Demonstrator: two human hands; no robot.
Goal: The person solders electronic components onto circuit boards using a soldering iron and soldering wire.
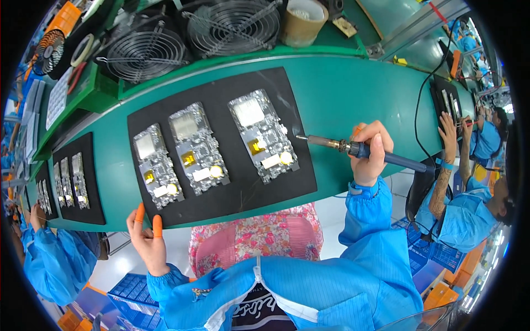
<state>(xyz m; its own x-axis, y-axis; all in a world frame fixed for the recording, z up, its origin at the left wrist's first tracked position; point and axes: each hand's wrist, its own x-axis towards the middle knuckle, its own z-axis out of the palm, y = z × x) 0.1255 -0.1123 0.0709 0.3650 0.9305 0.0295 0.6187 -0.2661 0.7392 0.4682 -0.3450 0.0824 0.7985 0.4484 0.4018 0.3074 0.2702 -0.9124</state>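
Note:
My right hand (371, 153) is closed round the blue handle of a soldering iron (326, 142). Its metal tip points left, just beyond the right-hand circuit board (265, 138), and a thin wisp of smoke shows above the tip. Orange finger cots cover two fingertips of my left hand (148, 245), whose fingers are apart and hold nothing at the near left corner of the black mat (223, 193). On that mat also lie a middle circuit board (199, 148) and a left circuit board (157, 165), both with silver shields and yellow patches.
Two fans with wire guards, one a round fan (146, 52), stand behind the green bench (353, 83), beside a tape roll (302, 22). Co-workers sit left and right, near another mat with boards (94, 182). A black cable (422, 99) hangs at the right. A floral chair (259, 229) is below.

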